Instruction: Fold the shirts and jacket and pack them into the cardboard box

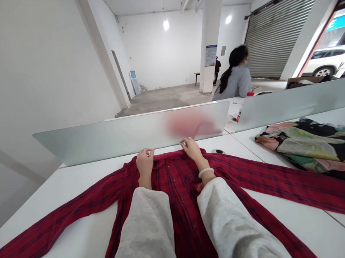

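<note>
A red plaid shirt point(175, 182) lies spread flat on the white table point(88, 233), buttons up, with both sleeves stretched out to the sides. My left hand point(144, 163) rests on the shirt's far edge near the collar, fingers curled and pinching the fabric. To its right, my right hand point(193, 149) pinches the same far edge close to the frosted divider; a white bead bracelet circles that wrist. Both my forearms are in light grey sleeves.
A frosted glass divider point(118, 137) runs along the far side of the table. A floral black, green and pink cloth point(312, 144) lies on the table at right. A person in grey point(235, 81) sits beyond the divider. A white pillar point(210, 42) stands behind.
</note>
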### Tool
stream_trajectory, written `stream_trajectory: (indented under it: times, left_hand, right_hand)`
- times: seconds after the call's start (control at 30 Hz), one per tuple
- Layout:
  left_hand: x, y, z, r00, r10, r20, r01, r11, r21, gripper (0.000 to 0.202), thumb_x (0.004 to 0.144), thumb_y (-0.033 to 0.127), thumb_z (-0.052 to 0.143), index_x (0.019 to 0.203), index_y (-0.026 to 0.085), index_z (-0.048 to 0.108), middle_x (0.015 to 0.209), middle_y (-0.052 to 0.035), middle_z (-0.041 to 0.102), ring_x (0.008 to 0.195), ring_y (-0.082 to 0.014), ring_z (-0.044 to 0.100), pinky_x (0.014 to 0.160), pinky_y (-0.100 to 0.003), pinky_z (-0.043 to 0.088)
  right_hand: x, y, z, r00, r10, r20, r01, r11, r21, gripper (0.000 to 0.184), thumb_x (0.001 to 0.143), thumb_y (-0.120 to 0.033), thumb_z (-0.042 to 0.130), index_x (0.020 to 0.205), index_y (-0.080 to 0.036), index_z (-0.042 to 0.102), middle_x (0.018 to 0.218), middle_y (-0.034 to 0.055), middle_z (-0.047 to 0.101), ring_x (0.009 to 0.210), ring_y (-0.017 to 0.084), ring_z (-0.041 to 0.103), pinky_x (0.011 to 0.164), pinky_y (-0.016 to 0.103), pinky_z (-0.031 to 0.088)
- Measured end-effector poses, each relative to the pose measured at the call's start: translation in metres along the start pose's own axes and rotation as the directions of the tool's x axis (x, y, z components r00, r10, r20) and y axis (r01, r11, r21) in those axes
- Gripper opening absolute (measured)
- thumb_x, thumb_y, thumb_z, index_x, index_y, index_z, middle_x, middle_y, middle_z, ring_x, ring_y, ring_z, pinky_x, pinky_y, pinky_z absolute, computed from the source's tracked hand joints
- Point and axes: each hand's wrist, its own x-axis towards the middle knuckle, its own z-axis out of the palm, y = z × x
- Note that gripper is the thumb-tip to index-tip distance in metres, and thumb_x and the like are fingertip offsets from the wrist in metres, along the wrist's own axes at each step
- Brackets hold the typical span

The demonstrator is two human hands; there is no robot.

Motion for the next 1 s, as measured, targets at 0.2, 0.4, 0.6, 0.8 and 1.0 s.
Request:
stream_trajectory:
  times: [0.2,0.4,0.6,0.8,1.0]
  left_hand:
    - [0.000,-0.004,-0.004,0.965,0.130,0.230,-0.119,0.991,-0.060,0.017,0.064,0.033,0.072,0.076,0.023,0.067,0.078,-0.0005,0.062,0.073,-0.0175,0.059,0.070,-0.026,0.045]
    - [0.006,-0.008,0.000,0.992,0.079,0.098,-0.067,0.990,-0.122,0.014,0.074,0.020,0.059,0.085,0.022,0.066,0.088,-0.0048,0.064,0.086,-0.0202,0.062,0.082,-0.030,0.046]
    - [0.016,-0.016,-0.002,0.993,-0.095,-0.072,0.077,0.973,-0.218,0.037,0.087,0.023,0.038,0.122,0.016,0.047,0.116,-0.0138,0.059,0.099,-0.0175,0.062,0.083,-0.029,0.048]
    - [0.003,-0.016,0.005,0.991,-0.010,0.137,0.033,0.985,-0.167,0.023,0.077,0.019,0.049,0.094,0.021,0.064,0.069,-0.0025,0.067,0.069,-0.0185,0.065,0.071,-0.029,0.048]
    - [-0.005,-0.003,0.014,0.979,0.077,0.191,-0.059,0.993,-0.098,0.021,0.074,0.018,0.057,0.091,0.025,0.069,0.069,-0.0040,0.068,0.079,-0.0240,0.064,0.078,-0.034,0.046]
  right_hand:
    - [-0.003,0.018,-0.009,0.979,-0.024,0.201,0.013,0.999,0.053,0.039,0.071,-0.041,0.072,0.103,-0.021,0.067,0.091,0.0044,0.067,0.079,0.016,0.061,0.075,0.025,0.043]
    - [-0.003,0.011,0.009,0.988,0.126,0.093,-0.134,0.988,0.080,0.033,0.085,-0.021,0.050,0.116,-0.018,0.061,0.098,0.0110,0.068,0.091,0.022,0.063,0.085,0.034,0.044]
    - [0.010,0.004,0.021,0.980,0.197,0.012,-0.189,0.924,0.333,0.058,0.093,-0.027,0.035,0.147,-0.015,0.017,0.094,0.0069,0.068,0.081,0.015,0.066,0.077,0.029,0.051]
    - [0.003,-0.012,0.025,0.996,0.077,-0.032,-0.075,0.995,0.070,0.046,0.089,-0.013,0.034,0.132,-0.014,0.046,0.117,0.0146,0.058,0.106,0.019,0.057,0.094,0.032,0.042]
    - [-0.011,-0.029,0.041,0.984,-0.025,0.178,0.037,0.997,-0.064,0.044,0.085,-0.008,0.040,0.123,-0.019,0.059,0.107,0.0134,0.064,0.095,0.022,0.062,0.080,0.031,0.046]
